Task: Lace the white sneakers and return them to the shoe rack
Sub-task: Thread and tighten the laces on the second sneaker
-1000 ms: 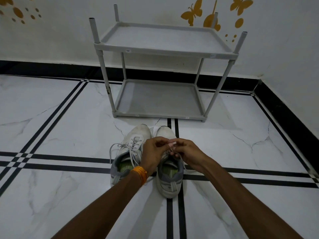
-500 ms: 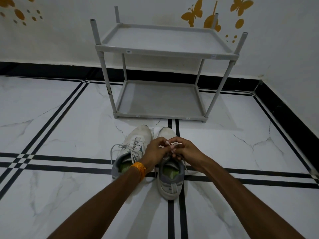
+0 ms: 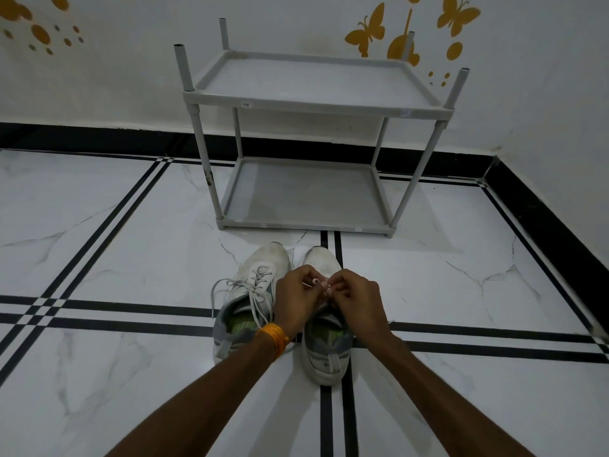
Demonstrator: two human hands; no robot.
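Two white sneakers stand side by side on the marble floor, toes toward the rack. The left sneaker [image 3: 245, 303] is laced, with loose lace ends trailing to its left. Over the tongue of the right sneaker [image 3: 326, 352] my left hand [image 3: 296, 300] and my right hand [image 3: 354, 300] meet, both pinching its white lace [image 3: 311, 284]; a short bit of lace shows between the fingertips. My hands hide most of that shoe's eyelets. The grey two-tier shoe rack [image 3: 313, 107] stands just beyond the shoes, both shelves bare.
The rack is against a white wall with yellow butterfly stickers [image 3: 369, 29]. A black skirting [image 3: 543, 219] runs along the wall and down the right side. Black inlay stripes [image 3: 131, 313] cross the white floor under the shoes.
Both hands have stayed over the right sneaker, with the fingers shifting slightly on the lace. The view has tilted a little, and the shoes have not moved.
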